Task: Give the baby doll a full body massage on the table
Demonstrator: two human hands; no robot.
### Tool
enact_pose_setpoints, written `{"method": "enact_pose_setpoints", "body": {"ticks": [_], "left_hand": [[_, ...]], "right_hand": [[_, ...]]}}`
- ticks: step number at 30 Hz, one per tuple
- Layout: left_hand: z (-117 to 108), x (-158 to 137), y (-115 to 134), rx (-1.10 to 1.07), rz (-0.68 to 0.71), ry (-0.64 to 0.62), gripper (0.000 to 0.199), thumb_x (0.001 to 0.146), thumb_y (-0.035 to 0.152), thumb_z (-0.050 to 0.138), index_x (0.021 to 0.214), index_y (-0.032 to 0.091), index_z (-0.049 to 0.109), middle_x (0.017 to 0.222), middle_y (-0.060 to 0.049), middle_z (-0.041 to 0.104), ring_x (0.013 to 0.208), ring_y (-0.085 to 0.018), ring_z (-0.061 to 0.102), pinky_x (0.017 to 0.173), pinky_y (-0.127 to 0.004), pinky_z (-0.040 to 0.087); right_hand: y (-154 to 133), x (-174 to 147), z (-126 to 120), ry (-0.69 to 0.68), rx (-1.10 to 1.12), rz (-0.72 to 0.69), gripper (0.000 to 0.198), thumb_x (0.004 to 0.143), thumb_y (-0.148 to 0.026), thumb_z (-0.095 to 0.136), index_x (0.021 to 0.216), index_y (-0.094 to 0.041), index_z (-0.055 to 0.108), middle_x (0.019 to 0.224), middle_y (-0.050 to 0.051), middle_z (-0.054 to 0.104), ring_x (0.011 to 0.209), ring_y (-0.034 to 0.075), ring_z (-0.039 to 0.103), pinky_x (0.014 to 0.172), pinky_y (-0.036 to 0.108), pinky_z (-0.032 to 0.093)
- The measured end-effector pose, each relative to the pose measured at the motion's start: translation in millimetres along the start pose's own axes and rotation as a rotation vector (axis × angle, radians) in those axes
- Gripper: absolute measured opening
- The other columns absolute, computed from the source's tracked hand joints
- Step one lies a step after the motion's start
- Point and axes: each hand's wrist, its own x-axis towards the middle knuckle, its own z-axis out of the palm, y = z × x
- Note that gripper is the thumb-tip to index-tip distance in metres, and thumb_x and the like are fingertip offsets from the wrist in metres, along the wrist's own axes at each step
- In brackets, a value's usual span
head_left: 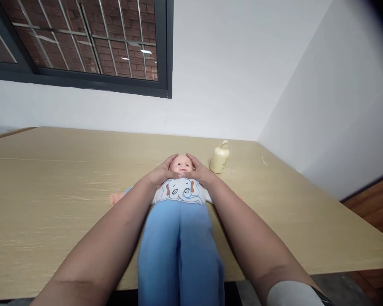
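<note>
A baby doll (181,191) lies on its back on the table, head toward the wall. It wears a white top with an elephant face and long blue trousers (161,238) that reach past the near table edge. My left hand (162,172) cups one side of the doll's head (181,163), and my right hand (200,170) cups the other. Both thumbs meet under its chin, with the fingers curved up around the head. One doll hand (116,198) sticks out to the left beyond my forearm; the other is mostly hidden behind my right forearm.
A cream pump bottle (220,158) stands on the wooden table (67,182), right of the doll's head. Farther right lies a thin pale strip (264,160). White walls border the table behind and at right; a barred window (92,38) is at upper left.
</note>
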Motion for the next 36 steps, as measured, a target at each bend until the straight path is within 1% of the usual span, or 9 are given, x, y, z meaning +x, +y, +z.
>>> {"method": "enact_pose_setpoints", "body": {"ticks": [5, 8, 16, 19, 23, 27, 29, 33, 36], "left_hand": [[-2, 2, 3, 0.217, 0.043, 0.089, 0.098, 0.051, 0.020, 0.093, 0.140, 0.022, 0.050, 0.129, -0.017, 0.063, 0.116, -0.035, 0.063, 0.097, -0.048, 0.052], [-2, 3, 4, 0.419, 0.098, 0.184, 0.082, 0.058, 0.029, 0.090, 0.133, 0.020, 0.057, 0.122, -0.016, 0.067, 0.111, -0.034, 0.065, 0.094, -0.045, 0.053], [-1, 3, 4, 0.718, 0.226, 0.367, 0.059, 0.067, 0.039, 0.084, 0.122, 0.021, 0.068, 0.112, -0.013, 0.073, 0.106, -0.035, 0.067, 0.093, -0.045, 0.052], [-4, 3, 3, 0.687, 0.232, 0.366, 0.057, 0.066, 0.041, 0.085, 0.118, 0.022, 0.070, 0.111, -0.013, 0.074, 0.107, -0.035, 0.067, 0.094, -0.045, 0.051], [-10, 5, 0, 0.428, 0.167, 0.317, 0.065, 0.060, 0.040, 0.089, 0.118, 0.019, 0.069, 0.107, -0.015, 0.074, 0.100, -0.034, 0.069, 0.086, -0.046, 0.054], [-17, 10, -4, 0.291, 0.159, 0.321, 0.067, 0.066, 0.047, 0.084, 0.121, 0.016, 0.064, 0.115, -0.016, 0.070, 0.097, -0.030, 0.069, 0.084, -0.043, 0.056], [-19, 13, -6, 0.278, 0.159, 0.312, 0.069, 0.066, 0.046, 0.084, 0.125, 0.018, 0.062, 0.124, -0.015, 0.066, 0.101, -0.028, 0.068, 0.085, -0.041, 0.055], [-18, 15, -6, 0.450, 0.156, 0.257, 0.080, 0.059, 0.035, 0.090, 0.132, 0.025, 0.058, 0.138, -0.012, 0.057, 0.110, -0.029, 0.064, 0.084, -0.037, 0.055], [-18, 15, -7, 0.532, 0.164, 0.228, 0.083, 0.061, 0.034, 0.089, 0.136, 0.027, 0.054, 0.141, -0.011, 0.054, 0.116, -0.029, 0.060, 0.084, -0.034, 0.055]], "right_hand": [[5, 4, -6, 0.025, -0.138, -0.038, 0.119, 0.056, -0.033, 0.091, 0.155, -0.028, 0.026, 0.158, 0.010, 0.034, 0.140, 0.030, 0.043, 0.111, 0.046, 0.042], [5, 5, -7, 0.094, -0.247, -0.061, 0.120, 0.056, -0.037, 0.091, 0.156, -0.027, 0.024, 0.154, 0.012, 0.042, 0.136, 0.029, 0.047, 0.111, 0.046, 0.042], [2, 6, -3, 0.246, -0.387, -0.099, 0.089, 0.061, -0.046, 0.087, 0.141, -0.030, 0.050, 0.134, 0.010, 0.060, 0.110, 0.028, 0.066, 0.098, 0.049, 0.052], [2, 7, -8, 0.193, -0.267, -0.060, 0.089, 0.064, -0.044, 0.086, 0.143, -0.030, 0.048, 0.130, 0.010, 0.064, 0.110, 0.028, 0.067, 0.097, 0.049, 0.052], [5, 7, -16, 0.104, -0.087, -0.062, 0.076, 0.069, -0.043, 0.084, 0.137, -0.027, 0.055, 0.131, 0.010, 0.065, 0.114, 0.028, 0.065, 0.100, 0.049, 0.050], [7, 9, -16, 0.133, -0.054, -0.092, 0.058, 0.077, -0.049, 0.076, 0.128, -0.024, 0.062, 0.132, 0.010, 0.065, 0.117, 0.027, 0.063, 0.104, 0.048, 0.048], [6, 8, -11, 0.170, -0.121, -0.093, 0.063, 0.075, -0.048, 0.078, 0.131, -0.025, 0.060, 0.138, 0.009, 0.060, 0.121, 0.027, 0.061, 0.105, 0.047, 0.047], [-4, 4, 1, 0.181, -0.235, -0.024, 0.096, 0.062, -0.043, 0.088, 0.146, -0.029, 0.044, 0.145, 0.010, 0.053, 0.120, 0.030, 0.061, 0.099, 0.045, 0.052], [-10, 3, 7, 0.143, -0.253, -0.017, 0.093, 0.059, -0.041, 0.090, 0.141, -0.026, 0.050, 0.140, 0.012, 0.057, 0.121, 0.031, 0.060, 0.098, 0.045, 0.053]]}}
